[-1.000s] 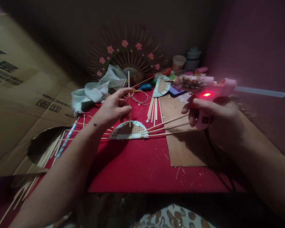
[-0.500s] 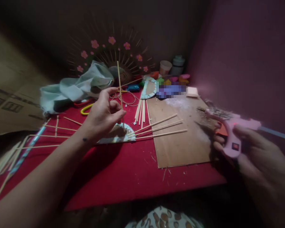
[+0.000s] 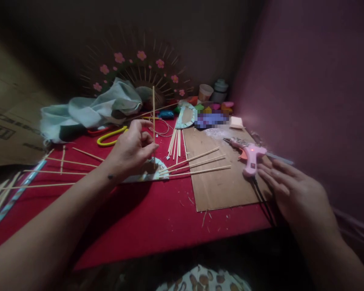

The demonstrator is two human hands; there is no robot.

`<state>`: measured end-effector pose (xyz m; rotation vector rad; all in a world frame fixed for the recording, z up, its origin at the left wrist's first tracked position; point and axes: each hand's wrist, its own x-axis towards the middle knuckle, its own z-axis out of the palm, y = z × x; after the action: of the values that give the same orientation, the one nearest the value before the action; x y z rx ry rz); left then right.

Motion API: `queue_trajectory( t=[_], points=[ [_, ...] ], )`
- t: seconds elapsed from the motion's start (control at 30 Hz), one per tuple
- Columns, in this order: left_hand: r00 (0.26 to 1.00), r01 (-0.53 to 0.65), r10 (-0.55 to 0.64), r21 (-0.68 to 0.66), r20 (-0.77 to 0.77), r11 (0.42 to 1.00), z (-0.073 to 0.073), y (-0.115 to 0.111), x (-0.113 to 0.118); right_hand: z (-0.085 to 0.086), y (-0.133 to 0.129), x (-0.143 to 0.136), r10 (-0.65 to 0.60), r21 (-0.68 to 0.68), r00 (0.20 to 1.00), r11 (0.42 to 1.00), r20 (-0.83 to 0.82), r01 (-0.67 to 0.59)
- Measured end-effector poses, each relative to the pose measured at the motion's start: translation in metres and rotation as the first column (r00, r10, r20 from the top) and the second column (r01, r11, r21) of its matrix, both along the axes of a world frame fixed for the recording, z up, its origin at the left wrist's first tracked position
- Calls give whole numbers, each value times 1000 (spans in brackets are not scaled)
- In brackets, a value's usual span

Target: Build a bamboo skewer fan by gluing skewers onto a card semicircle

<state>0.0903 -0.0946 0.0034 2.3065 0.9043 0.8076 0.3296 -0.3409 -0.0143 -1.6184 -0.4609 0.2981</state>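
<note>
My left hand [image 3: 130, 150] pinches a thin bamboo stick [image 3: 153, 117] and holds it upright, its lower end on a half-round paper plate piece [image 3: 153, 171] that lies on the red cloth [image 3: 157, 218]. Three sticks [image 3: 197, 163] fan out from that piece to the right over a brown cardboard sheet [image 3: 224, 186]. A pink glue gun [image 3: 250, 157] with a red light lies on the cardboard. My right hand [image 3: 294, 192] hovers flat just right of the gun, fingers apart, holding nothing.
A bundle of loose sticks [image 3: 176, 141] lies behind the plate piece, more sticks [image 3: 57, 165] at the left. A pale cloth [image 3: 91, 109], a yellow loop [image 3: 111, 137], a flowered stick fan [image 3: 139, 72], cups [image 3: 206, 92] and coloured bits stand at the back. Cardboard box [image 3: 6, 129] at the left.
My right hand has lowered the glue gun onto the cardboard and let go of it. My left hand keeps the stick upright on the plate piece.
</note>
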Motion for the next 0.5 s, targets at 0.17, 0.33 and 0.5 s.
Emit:
queue_trajectory(
  t=[0.17,0.33,0.5],
  points=[
    [968,206,-188,99,-168,973,19,-23,-2,25,-1,-42,132,-114,804,990,580,-80],
    [918,364,-324,161,-226,917,28,-37,-4,38,63,-72,481,-367,150,805,864,-466],
    [900,405,-360,168,-245,899,22,-35,-8,24,111,-84,547,-566,-149,788,824,-242]
  ],
)
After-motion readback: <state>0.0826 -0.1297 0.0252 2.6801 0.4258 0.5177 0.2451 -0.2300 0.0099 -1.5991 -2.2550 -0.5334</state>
